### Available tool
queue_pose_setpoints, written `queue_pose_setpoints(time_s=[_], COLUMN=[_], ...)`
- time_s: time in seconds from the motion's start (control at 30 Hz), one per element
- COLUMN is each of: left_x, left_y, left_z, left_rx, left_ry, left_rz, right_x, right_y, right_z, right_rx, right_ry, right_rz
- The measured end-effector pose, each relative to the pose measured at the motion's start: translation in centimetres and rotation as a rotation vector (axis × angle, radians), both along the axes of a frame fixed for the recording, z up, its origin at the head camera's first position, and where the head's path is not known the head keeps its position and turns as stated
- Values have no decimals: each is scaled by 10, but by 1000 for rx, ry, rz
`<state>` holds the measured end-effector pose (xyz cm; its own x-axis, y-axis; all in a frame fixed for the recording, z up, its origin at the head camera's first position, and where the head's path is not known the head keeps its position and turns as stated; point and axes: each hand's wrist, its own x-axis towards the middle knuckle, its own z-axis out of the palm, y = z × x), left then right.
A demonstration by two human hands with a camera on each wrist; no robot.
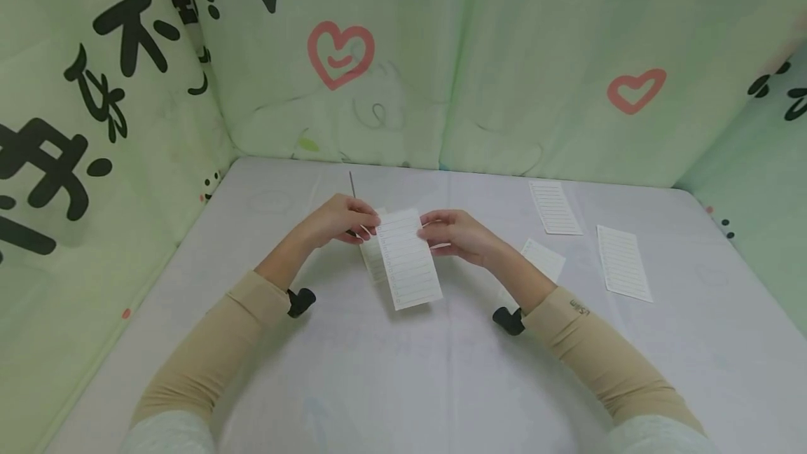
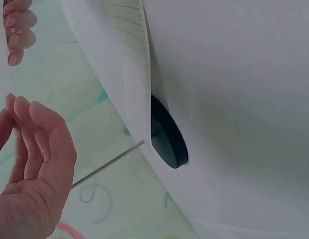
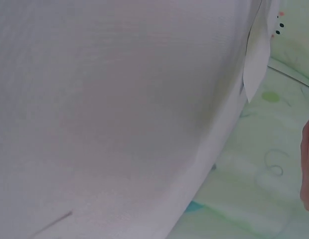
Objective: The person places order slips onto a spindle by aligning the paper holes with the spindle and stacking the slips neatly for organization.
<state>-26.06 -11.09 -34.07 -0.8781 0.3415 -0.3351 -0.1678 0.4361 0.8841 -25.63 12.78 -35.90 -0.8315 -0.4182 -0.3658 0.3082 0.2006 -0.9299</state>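
A white lined paper slip (image 1: 410, 261) is held up between both hands over the table. My left hand (image 1: 349, 219) pinches its upper left corner with fingertips and thumb. On the right edge, my right hand (image 1: 459, 235) grips the slip between thumb and fingers. Behind the left hand stands a bill spike, its thin metal rod (image 2: 107, 165) rising from a round black base (image 2: 177, 144). Another lined slip (image 2: 129, 30) is on the rod, its corner down by the base; the held slip partly covers it in the head view.
To the right on the white table (image 1: 378, 384) lie a lined slip (image 1: 555, 207) near the back edge, another slip (image 1: 624, 263) further right, and more paper (image 1: 543, 258) partly hidden by the right forearm. Green printed curtains (image 1: 504, 54) enclose the back and sides.
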Motion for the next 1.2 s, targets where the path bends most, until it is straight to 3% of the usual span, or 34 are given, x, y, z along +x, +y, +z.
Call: queue_pose_setpoints(time_s=[0.4, 0.8, 1.2], left_x=[-12, -23, -34], left_y=[-13, -28, -34], left_z=[25, 31, 33], left_rx=[38, 77, 43], left_ry=[21, 63, 84], left_rz=[128, 268, 328], right_x=[7, 8, -4], right_y=[-2, -9, -29], right_z=[8, 9, 14], right_rx=[-60, -54, 22], right_ry=[8, 32, 24], right_rz=[45, 70, -13])
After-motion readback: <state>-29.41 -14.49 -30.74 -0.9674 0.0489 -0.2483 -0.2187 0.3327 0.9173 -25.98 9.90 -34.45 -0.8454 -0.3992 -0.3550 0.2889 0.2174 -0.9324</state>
